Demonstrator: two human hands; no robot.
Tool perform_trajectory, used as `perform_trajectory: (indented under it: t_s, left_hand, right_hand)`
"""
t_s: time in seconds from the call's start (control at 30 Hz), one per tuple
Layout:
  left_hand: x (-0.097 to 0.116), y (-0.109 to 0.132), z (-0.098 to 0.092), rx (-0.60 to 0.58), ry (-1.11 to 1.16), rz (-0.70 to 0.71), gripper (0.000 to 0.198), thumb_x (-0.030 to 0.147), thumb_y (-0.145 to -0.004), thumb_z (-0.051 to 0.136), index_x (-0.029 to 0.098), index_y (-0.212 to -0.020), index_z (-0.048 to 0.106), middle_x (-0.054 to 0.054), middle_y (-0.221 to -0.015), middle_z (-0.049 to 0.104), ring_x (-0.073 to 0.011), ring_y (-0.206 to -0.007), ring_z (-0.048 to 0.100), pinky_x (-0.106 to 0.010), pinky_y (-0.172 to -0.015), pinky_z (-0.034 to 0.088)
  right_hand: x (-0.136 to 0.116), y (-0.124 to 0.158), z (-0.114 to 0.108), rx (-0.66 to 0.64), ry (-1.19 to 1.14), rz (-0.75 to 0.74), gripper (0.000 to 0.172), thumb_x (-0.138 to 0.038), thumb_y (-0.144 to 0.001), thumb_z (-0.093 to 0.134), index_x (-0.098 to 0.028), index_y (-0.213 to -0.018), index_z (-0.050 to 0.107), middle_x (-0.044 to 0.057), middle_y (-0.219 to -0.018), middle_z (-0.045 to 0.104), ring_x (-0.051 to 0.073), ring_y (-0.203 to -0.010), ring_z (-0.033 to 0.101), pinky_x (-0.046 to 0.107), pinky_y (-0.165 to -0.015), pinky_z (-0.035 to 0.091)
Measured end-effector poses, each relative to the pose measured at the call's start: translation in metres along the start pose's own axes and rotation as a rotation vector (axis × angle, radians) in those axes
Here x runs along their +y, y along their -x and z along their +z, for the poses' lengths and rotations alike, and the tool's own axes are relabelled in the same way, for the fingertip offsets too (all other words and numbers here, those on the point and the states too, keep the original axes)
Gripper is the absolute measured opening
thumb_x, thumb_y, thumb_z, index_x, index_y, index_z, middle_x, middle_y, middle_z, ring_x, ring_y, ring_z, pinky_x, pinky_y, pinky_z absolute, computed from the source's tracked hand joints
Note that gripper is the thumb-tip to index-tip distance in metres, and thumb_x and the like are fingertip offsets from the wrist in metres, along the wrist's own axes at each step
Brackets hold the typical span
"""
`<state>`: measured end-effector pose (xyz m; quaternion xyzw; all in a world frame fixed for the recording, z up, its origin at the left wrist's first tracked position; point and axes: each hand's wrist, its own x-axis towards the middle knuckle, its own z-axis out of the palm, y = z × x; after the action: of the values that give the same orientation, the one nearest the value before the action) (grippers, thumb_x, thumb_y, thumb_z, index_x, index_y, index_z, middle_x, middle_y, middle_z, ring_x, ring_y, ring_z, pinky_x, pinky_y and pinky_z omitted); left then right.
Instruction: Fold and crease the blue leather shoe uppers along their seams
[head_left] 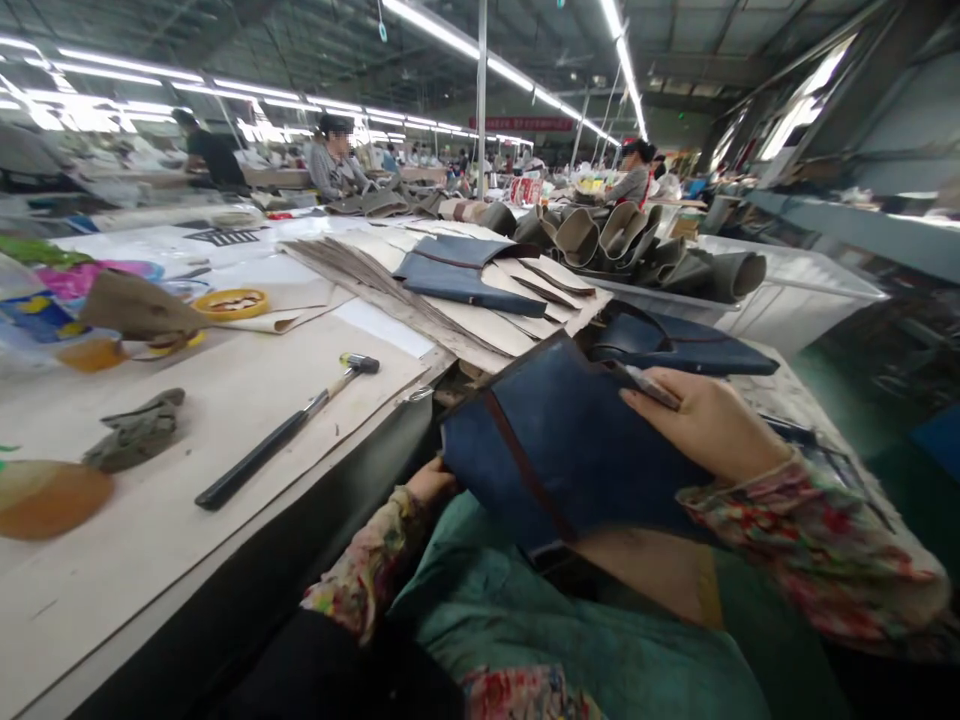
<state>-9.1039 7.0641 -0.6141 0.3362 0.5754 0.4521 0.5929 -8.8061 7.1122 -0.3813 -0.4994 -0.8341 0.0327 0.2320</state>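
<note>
Above the near edge of a long cutting table (127, 590), a navy leather panel (555, 450) with a reddish-brown strip running across it is raised towards the person's chest, tilted and clear of the tabletop. The right hand (709, 425) clasps its right side, pinching a slim silver marking pen (645, 386) against the leather so that the pen lies across the surface. The left hand (431, 482) grasps the opposite edge, its fingers hidden behind the panel. Held from both sides, the leather stays spread between the hands, and its face is turned up towards the person. Its surface looks smooth and dark, with no clear creases.

Just beyond, another navy leather piece (675, 342) lies on the table, and more rest on a fanned stack of cream pattern sheets (480, 328). To the left, a black-handled hammer (289, 430) lies with its handle towards the person, within easy reach. Far right, rolled grey-green leather pieces (600, 240) stand in a clear plastic bin (795, 315). Further off, a seated co-worker (334, 160) works at the long row of benches.
</note>
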Motion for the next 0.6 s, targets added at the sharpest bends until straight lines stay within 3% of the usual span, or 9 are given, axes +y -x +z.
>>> perform_trajectory:
  t_s: [0.1,0.17,0.27,0.33,0.4,0.47,0.53,0.6]
  left_hand:
    - [-0.019,0.008,0.026,-0.103,-0.064,-0.083,0.022,0.009,-0.042,0.062,0.013,-0.063,0.059,0.002,-0.051,0.058,-0.0145,-0.052,0.055,-0.032,-0.058,0.047]
    - [-0.022,0.012,0.032,-0.121,-0.092,-0.095,0.027,0.010,-0.044,0.064,0.014,-0.070,0.061,0.000,-0.058,0.061,-0.0156,-0.056,0.057,-0.032,-0.059,0.048]
    - [-0.012,0.012,0.025,-0.039,-0.111,-0.025,0.040,0.022,-0.053,0.064,0.017,-0.092,0.058,-0.003,-0.082,0.065,-0.0165,-0.071,0.060,-0.029,-0.061,0.048]
    - [0.005,0.009,0.017,0.064,-0.126,0.055,0.043,0.029,-0.062,0.059,0.018,-0.103,0.052,-0.005,-0.101,0.061,-0.0174,-0.089,0.058,-0.029,-0.071,0.048]
    - [0.026,0.009,0.018,0.195,-0.208,0.232,0.040,0.032,-0.071,0.052,0.017,-0.107,0.050,-0.008,-0.110,0.056,-0.0180,-0.100,0.053,-0.031,-0.084,0.044]
    - [0.049,0.016,0.033,0.277,-0.382,0.509,0.034,0.031,-0.078,0.048,0.016,-0.108,0.051,-0.009,-0.111,0.056,-0.0183,-0.103,0.052,-0.034,-0.091,0.041]
    - [0.067,0.029,0.060,0.236,-0.599,0.803,0.029,0.026,-0.082,0.045,0.016,-0.107,0.054,-0.008,-0.109,0.058,-0.0185,-0.103,0.052,-0.035,-0.093,0.041]
    - [0.076,0.044,0.095,0.094,-0.766,1.009,0.028,0.020,-0.083,0.043,0.018,-0.109,0.054,-0.008,-0.109,0.059,-0.0177,-0.105,0.051,-0.035,-0.094,0.041]
  right_hand:
    - [0.034,0.030,-0.004,-0.064,0.030,0.069,0.037,-0.054,-0.077,0.047,-0.022,-0.088,0.063,0.002,-0.078,0.066,0.017,-0.070,0.061,0.027,-0.060,0.045]
    - [0.058,0.059,-0.003,-0.088,0.030,0.123,0.043,-0.057,-0.076,0.045,-0.025,-0.100,0.062,0.003,-0.095,0.066,0.021,-0.084,0.062,0.032,-0.070,0.049]
    - [0.087,0.107,0.008,-0.134,-0.005,0.174,0.042,-0.052,-0.080,0.044,-0.028,-0.111,0.056,0.002,-0.109,0.062,0.021,-0.098,0.059,0.034,-0.083,0.049]
    - [0.099,0.132,0.016,-0.155,-0.025,0.172,0.039,-0.047,-0.082,0.043,-0.028,-0.114,0.053,0.002,-0.113,0.060,0.019,-0.104,0.056,0.034,-0.089,0.046]
    - [0.104,0.146,0.023,-0.151,-0.033,0.151,0.036,-0.043,-0.083,0.043,-0.026,-0.113,0.054,0.003,-0.113,0.059,0.018,-0.106,0.054,0.034,-0.093,0.044]
    - [0.104,0.149,0.029,-0.099,-0.019,0.130,0.032,-0.040,-0.084,0.042,-0.022,-0.105,0.058,0.007,-0.111,0.059,0.019,-0.105,0.054,0.037,-0.093,0.044]
    - [0.101,0.147,0.034,-0.036,0.011,0.111,0.030,-0.039,-0.083,0.042,-0.019,-0.096,0.061,0.009,-0.108,0.059,0.021,-0.101,0.054,0.039,-0.089,0.045]
    - [0.097,0.145,0.041,0.008,0.025,0.095,0.026,-0.036,-0.083,0.043,-0.018,-0.090,0.062,0.010,-0.106,0.058,0.022,-0.099,0.054,0.040,-0.087,0.046]
